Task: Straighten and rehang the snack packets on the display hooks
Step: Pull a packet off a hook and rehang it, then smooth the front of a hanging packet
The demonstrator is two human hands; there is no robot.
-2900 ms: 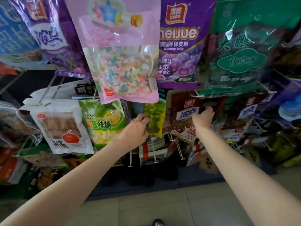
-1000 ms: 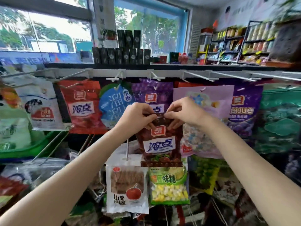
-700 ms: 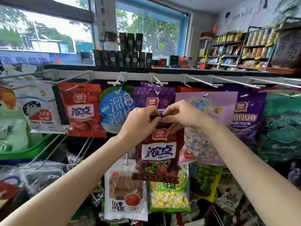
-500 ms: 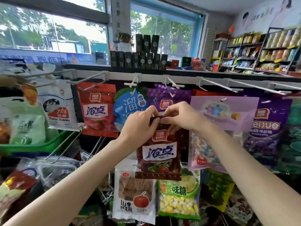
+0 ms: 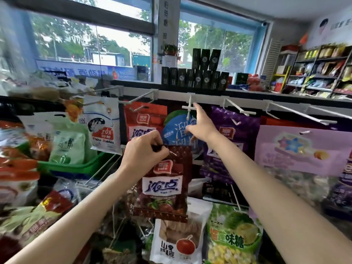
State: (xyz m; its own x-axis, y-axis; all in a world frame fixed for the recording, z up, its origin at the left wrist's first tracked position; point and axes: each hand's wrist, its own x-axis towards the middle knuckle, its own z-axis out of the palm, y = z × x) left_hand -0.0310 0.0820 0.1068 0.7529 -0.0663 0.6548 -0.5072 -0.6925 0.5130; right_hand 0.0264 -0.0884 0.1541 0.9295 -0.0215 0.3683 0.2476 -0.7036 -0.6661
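Two hands work: left hand (image 5: 144, 149) pinches the maroon packet (image 5: 163, 183) by its top corner at centre; right hand (image 5: 198, 126), fingers extended, touches the white hook (image 5: 188, 108) at twelve o'clock. Best to steady that hook, then thread the hole squarely.

Dark red snack packet (image 5: 165, 182) off its hook, hanging upright from pinched top corner, white label forward.
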